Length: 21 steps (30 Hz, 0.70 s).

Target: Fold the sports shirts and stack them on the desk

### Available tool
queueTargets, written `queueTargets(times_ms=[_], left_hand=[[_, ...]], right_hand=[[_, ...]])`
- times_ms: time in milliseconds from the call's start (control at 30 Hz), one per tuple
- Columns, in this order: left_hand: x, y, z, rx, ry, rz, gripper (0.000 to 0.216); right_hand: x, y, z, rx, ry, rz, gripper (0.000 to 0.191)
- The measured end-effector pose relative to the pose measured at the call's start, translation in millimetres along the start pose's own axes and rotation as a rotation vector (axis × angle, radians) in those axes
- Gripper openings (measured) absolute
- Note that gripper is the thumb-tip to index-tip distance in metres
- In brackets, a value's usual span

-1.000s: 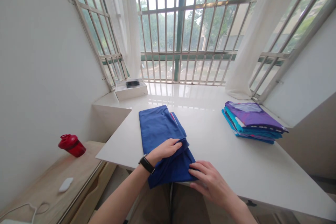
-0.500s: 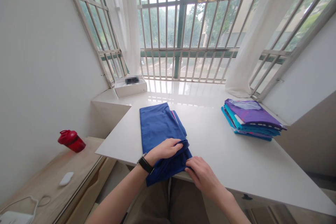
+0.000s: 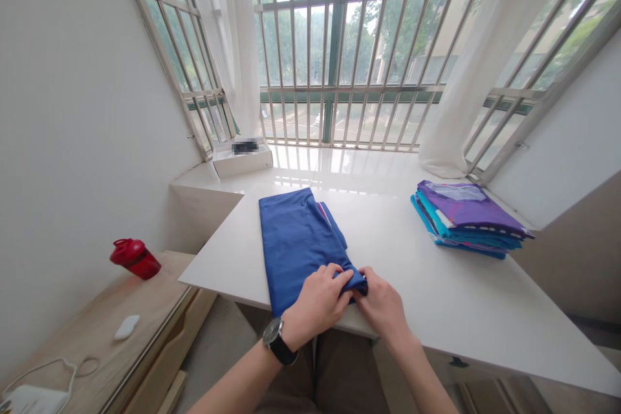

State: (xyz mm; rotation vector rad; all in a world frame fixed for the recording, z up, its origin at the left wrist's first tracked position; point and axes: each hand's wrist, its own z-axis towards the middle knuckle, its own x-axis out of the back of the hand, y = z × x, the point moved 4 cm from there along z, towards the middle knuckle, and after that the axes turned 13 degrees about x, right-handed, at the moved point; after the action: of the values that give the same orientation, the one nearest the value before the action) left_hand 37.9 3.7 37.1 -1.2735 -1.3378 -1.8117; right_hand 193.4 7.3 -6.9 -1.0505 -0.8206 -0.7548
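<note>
A blue garment (image 3: 301,233), folded into a long panel, lies on the white table with its near end at the front edge. A strip of red and white trim shows at its right side. My left hand (image 3: 326,297), with a watch on the wrist, is closed on the near right corner of the cloth. Just to its right, my right hand (image 3: 381,304) pinches the same bunched corner; its fingertips are partly hidden behind the fabric. The two hands nearly touch.
On the white table (image 3: 388,233), a stack of folded purple and turquoise clothes (image 3: 468,220) sits at the right. A white box (image 3: 242,162) stands by the window. Lower left, a wooden cabinet top holds a red shaker bottle (image 3: 136,259), a white case (image 3: 127,328) and a cable (image 3: 72,375).
Both hands have drawn together at the near right corner, my left moving right and down. The loose near part of the garment, which hung over the edge, is now gathered up.
</note>
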Motion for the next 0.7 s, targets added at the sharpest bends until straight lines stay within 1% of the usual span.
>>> queueTargets(times_ms=[67, 100, 133, 233, 300, 467, 533, 633, 700], left_hand=[[-8, 2, -9, -0.034, 0.036, 0.045, 0.043], [-12, 3, -13, -0.051, 0.053, 0.065, 0.044], [-16, 3, -16, -0.068, 0.068, 0.085, 0.046], [-29, 1, -23, -0.140, 0.094, 0.162, 0.047], [-35, 1, -26, -0.189, 0.096, 0.209, 0.048], [-31, -1, -38, -0.265, 0.087, 0.264, 0.064], [-29, -9, -46, -0.251, 0.112, 0.287, 0.065], [-32, -27, -61, -0.181, 0.214, 0.346, 0.063], [-37, -37, -71, -0.171, 0.308, 0.391, 0.063]], right_hand=[[-1, 7, -4, 0.052, 0.031, 0.085, 0.029], [0, 10, -6, 0.103, 0.059, 0.123, 0.036], [0, 12, -8, 0.166, 0.093, 0.147, 0.039], [4, 11, -14, 0.379, 0.178, 0.133, 0.031], [7, 8, -17, 0.474, 0.197, 0.098, 0.027], [16, 3, -26, 0.542, 0.146, 0.047, 0.024], [18, 2, -32, 0.545, 0.119, 0.017, 0.025], [18, 0, -40, 0.567, 0.114, -0.039, 0.025], [17, -4, -42, 0.600, 0.139, -0.072, 0.024]])
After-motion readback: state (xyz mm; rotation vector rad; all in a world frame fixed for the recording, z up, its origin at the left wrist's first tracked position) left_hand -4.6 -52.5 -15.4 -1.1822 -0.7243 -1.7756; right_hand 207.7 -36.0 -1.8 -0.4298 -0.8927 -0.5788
